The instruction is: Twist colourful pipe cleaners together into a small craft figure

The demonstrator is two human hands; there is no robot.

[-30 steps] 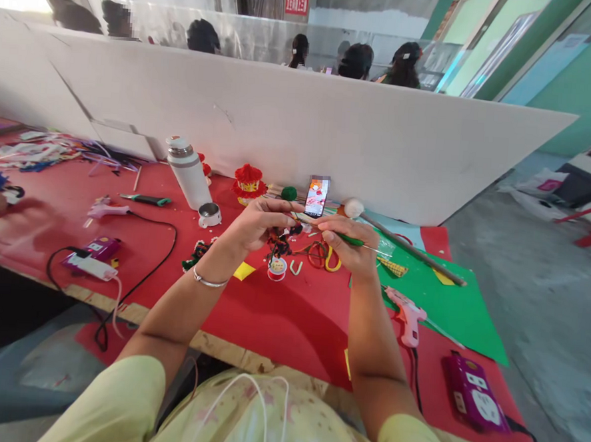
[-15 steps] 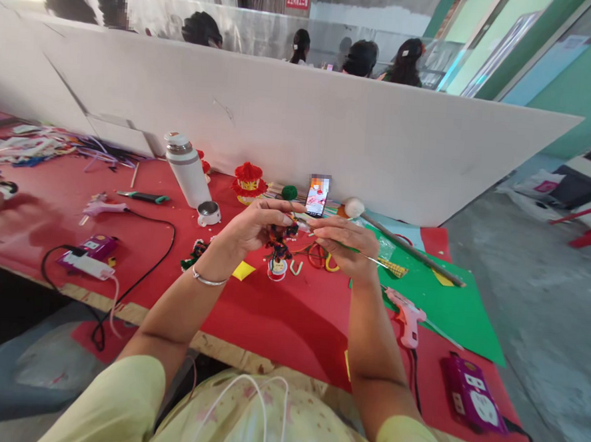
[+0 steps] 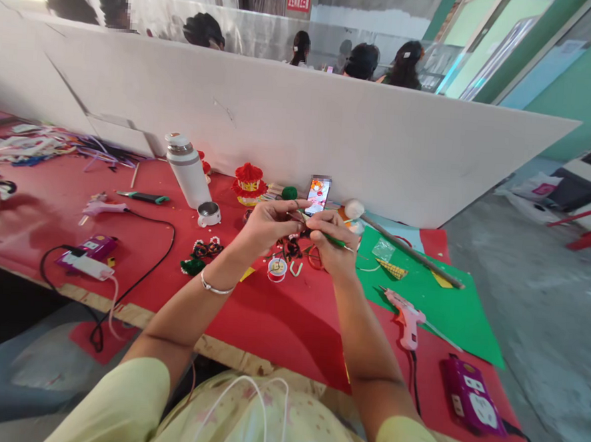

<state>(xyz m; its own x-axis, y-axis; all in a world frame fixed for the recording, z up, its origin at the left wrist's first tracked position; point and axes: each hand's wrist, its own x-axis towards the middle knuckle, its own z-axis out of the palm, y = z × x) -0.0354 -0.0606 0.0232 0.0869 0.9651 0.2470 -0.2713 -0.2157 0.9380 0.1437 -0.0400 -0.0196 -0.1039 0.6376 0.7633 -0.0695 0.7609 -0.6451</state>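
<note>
1. The dark tufted piece is at the desk, right of its middle and nearer the back edge than the front edge, just below the fingers of both hands.
2. It looks like a loose, fuzzy clump, mostly black, with flecks of red and orange; its outline is ragged and uneven. Fingers cover its upper part, and whether its lower end touches the desk cannot be told.
3. The left hand is closed in a pinch, thumb against fingers, gripping the top of this piece.
4. The right hand is curled around a slim green-handled tool, fingertips meeting those of the left; the tool's working tip is too small to make out.
5. On the desk's front-edge side of the clump sit a white spool and, just beside it, a pale hook-shaped piece.
6. Towards the desk's left edge from the spool lies a dark beaded piece, with a green tuft by it.
7. At the back edge, a lit phone leans against the white board.
</note>
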